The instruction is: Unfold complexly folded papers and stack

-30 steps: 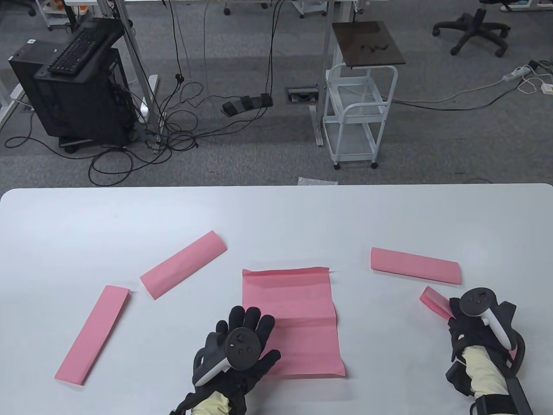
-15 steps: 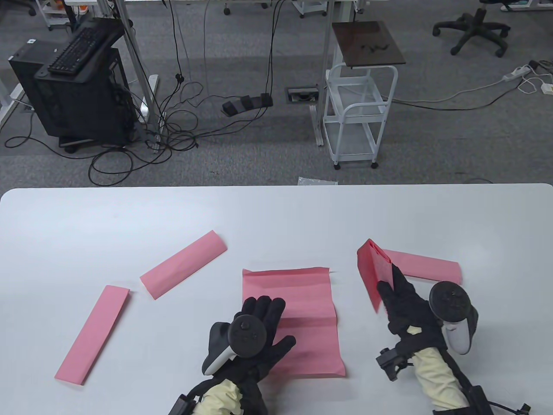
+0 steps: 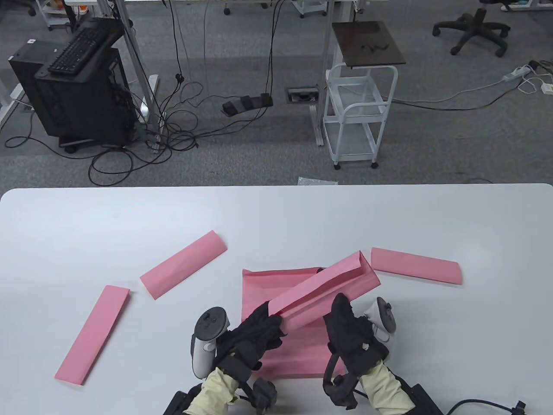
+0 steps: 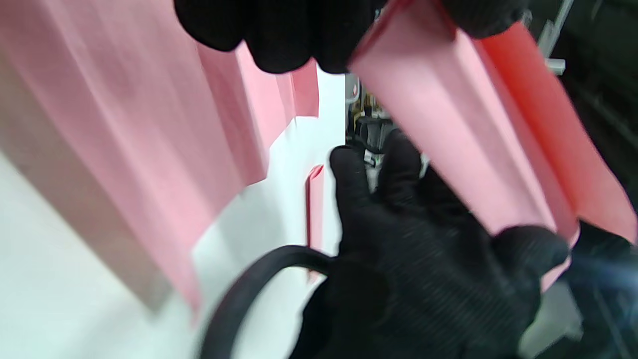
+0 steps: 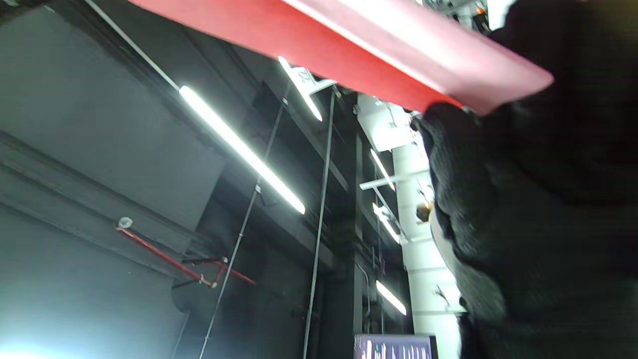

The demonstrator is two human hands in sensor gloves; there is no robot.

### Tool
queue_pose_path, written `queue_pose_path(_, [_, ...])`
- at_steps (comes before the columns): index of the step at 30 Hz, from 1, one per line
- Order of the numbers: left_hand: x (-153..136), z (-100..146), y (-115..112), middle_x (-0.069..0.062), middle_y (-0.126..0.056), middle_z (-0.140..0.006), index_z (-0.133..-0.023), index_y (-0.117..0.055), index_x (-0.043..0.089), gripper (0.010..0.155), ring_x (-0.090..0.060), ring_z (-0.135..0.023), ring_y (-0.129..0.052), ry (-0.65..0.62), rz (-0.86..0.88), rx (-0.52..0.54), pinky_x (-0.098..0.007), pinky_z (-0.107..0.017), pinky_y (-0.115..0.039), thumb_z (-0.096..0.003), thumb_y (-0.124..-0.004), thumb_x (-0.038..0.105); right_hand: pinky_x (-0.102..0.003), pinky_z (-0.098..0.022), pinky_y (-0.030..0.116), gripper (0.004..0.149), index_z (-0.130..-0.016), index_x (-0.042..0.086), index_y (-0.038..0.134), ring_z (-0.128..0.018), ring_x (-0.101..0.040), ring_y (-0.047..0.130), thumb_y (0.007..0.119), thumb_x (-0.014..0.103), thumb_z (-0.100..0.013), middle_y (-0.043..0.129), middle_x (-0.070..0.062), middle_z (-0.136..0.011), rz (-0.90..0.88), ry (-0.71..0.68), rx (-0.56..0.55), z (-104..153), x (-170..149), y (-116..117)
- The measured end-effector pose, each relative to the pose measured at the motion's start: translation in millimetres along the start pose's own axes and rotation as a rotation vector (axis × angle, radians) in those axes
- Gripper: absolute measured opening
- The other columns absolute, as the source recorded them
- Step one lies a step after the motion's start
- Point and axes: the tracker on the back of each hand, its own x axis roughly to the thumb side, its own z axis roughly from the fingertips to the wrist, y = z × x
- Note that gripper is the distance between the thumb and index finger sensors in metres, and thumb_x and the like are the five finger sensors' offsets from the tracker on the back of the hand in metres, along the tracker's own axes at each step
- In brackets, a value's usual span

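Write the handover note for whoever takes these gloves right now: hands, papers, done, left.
Left hand: pinching the near end of the held folded paper.
Right hand: gripping the same paper further along; it is lifted above the table, its layers just starting to part.
Done: one unfolded sheet lies flat at centre, beneath the held paper.
Left: finish opening the held paper and lay it on that sheet. Then three folded strips: two on the left, one on the right.
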Motion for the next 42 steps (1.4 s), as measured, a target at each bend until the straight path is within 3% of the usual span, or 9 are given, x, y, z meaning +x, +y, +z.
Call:
queue_pose_path(3, [-2.7,4.7,7.1,0.010,-0.083,-0.090,-0.102,-0.055,0.028,0.050,-0.018,-0.087,-0.087,0.005,0.096,0.155,-0.041,-0.070,-0.069,-0.0562,-0.072,0.037,-0.055,-0.066,-0.013,0.056,-0.107,0.053,0.019,-0.105,-0.024,-0.013,0.047,0.050,-0.058,0.008,0.004,-0.122,0.028,0.052,-0.011,-0.4,0.2,-0.8])
queue_pose_path(10, [11.3,13.0,39.5,0.007,-0.083,-0.088,-0.096,-0.063,0.031,0.041,-0.020,-0.085,-0.087,-0.113,0.007,0.265,-0.044,-0.070,-0.068,-0.0562,-0.072,0.036,-0.057,-0.068,-0.010,0.075,-0.102,0.048,0.002,-0.107,-0.025,-0.007,0.063,0.046,-0.058,0.000,0.008,-0.119,0.047,-0.034,-0.205,10.8,23.4,-31.3])
queue_pose_path(14, [15.4,16.7,52.3,0.005,-0.083,-0.088,-0.095,-0.064,0.030,0.040,-0.022,-0.084,-0.087,-0.110,-0.052,0.312,-0.046,-0.069,-0.068,-0.0559,-0.072,0.035,-0.060,-0.070,-0.002,0.080,-0.103,0.045,0.006,-0.110,-0.031,0.011,0.069,0.042,-0.055,0.011,0.004,-0.120,0.407,-0.023,-0.358,19.6,45.7,-51.9])
queue_pose_path(21, [17.4,13.2,52.3,0.002,-0.085,-0.087,-0.095,-0.067,0.027,0.041,-0.024,-0.082,-0.089,-0.120,-0.171,0.251,-0.047,-0.067,-0.069,-0.0553,-0.073,0.034,-0.062,-0.073,0.008,0.082,-0.104,0.046,0.015,-0.107,-0.034,0.040,0.077,0.034,-0.050,0.025,0.005,-0.121,0.717,0.049,-0.298,17.3,58.5,-57.8])
queue_pose_path(26, [15.1,9.8,44.3,0.000,-0.086,-0.086,-0.097,-0.066,0.023,0.043,-0.025,-0.081,-0.089,-0.101,-0.219,0.187,-0.047,-0.066,-0.070,-0.0553,-0.072,0.033,-0.064,-0.072,0.040,0.051,-0.099,0.017,0.069,-0.073,-0.036,0.083,0.076,0.031,-0.050,0.080,-0.007,-0.090,0.653,0.007,-0.442,18.3,52.4,-63.0])
queue_pose_path(32, [16.8,6.8,41.0,0.001,-0.089,-0.081,-0.096,-0.072,0.025,0.042,-0.025,-0.076,-0.091,-0.064,-0.389,0.119,-0.047,-0.065,-0.070,-0.0557,-0.072,0.035,-0.061,-0.070,0.047,0.038,-0.079,0.008,0.082,-0.047,-0.030,0.086,0.076,0.031,-0.050,0.090,-0.007,-0.061,0.578,0.007,-0.533,21.4,49.1,-67.7])
queue_pose_path(34, [20.0,8.6,41.4,0.002,-0.090,-0.075,-0.094,-0.075,0.028,0.039,-0.023,-0.073,-0.092,-0.052,-0.504,0.166,-0.048,-0.065,-0.070,-0.0557,-0.072,0.037,-0.061,-0.070,0.046,0.038,-0.079,0.008,0.082,-0.047,-0.030,0.086,0.075,0.031,-0.050,0.090,-0.007,-0.061,0.632,0.008,-0.524,20.8,49.3,-66.9])
queue_pose_path(39, [30.1,9.5,47.3,0.012,-0.099,-0.027,-0.087,-0.085,0.026,0.038,-0.010,-0.031,-0.103,-0.036,-0.678,0.222,-0.042,-0.061,-0.077,-0.0526,-0.077,0.040,-0.062,-0.071,0.044,0.038,-0.080,0.011,0.081,-0.052,-0.030,0.086,0.074,0.031,-0.050,0.089,-0.006,-0.064,0.666,-0.021,-0.518,19.2,46.6,-63.5])
queue_pose_path(42, [29.5,12.9,51.3,0.013,-0.101,-0.025,-0.086,-0.087,0.023,0.038,-0.010,-0.029,-0.106,0.018,-0.599,0.199,-0.040,-0.059,-0.080,-0.0527,-0.078,0.039,-0.062,-0.072,0.042,0.038,-0.081,0.012,0.082,-0.056,-0.031,0.086,0.074,0.031,-0.049,0.090,-0.005,-0.066,0.666,-0.034,-0.506,19.0,43.3,-62.2])
